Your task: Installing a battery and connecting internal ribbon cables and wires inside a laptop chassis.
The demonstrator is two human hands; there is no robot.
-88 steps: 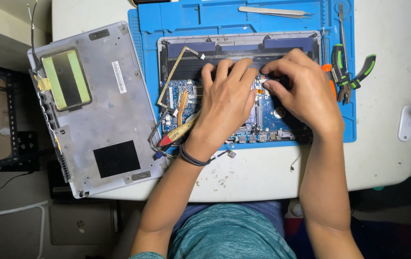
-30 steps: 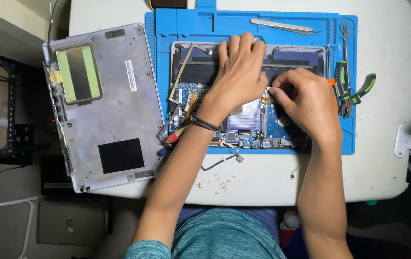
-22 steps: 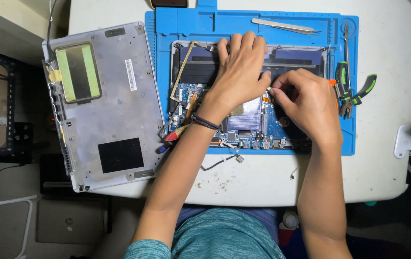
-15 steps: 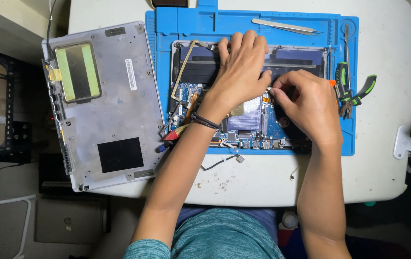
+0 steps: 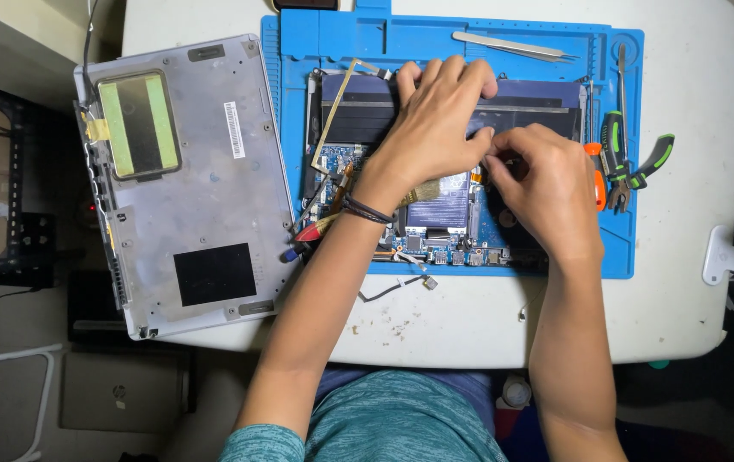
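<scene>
So the opened laptop base with its blue circuit board and dark battery point(image 5: 358, 111) is lying flat on the blue silicone repair mat point(image 5: 332, 38), which sits on the white round-cornered table point(image 5: 692, 282). Its long axis runs left to right across the view, battery edge on the far side and the row of ports facing the person. The left hand point(image 5: 435, 120) is laid palm-down over the middle of it, fingers spread a bit and resting across the battery, a dark band on the wrist. The right hand point(image 5: 546, 184) is right beside it, touching the board on the right half, with thumb and fingertips drawn together near the left hand's little finger; can't tell what they're pinching, it's too small. The detached grey laptop bottom cover point(image 5: 187, 180) lies off the mat to the left, tilted slightly. Metal tweezers point(image 5: 508, 45) sit along the mat's far edge, and green-handled pliers point(image 5: 632, 171) are at its right edge.
</scene>
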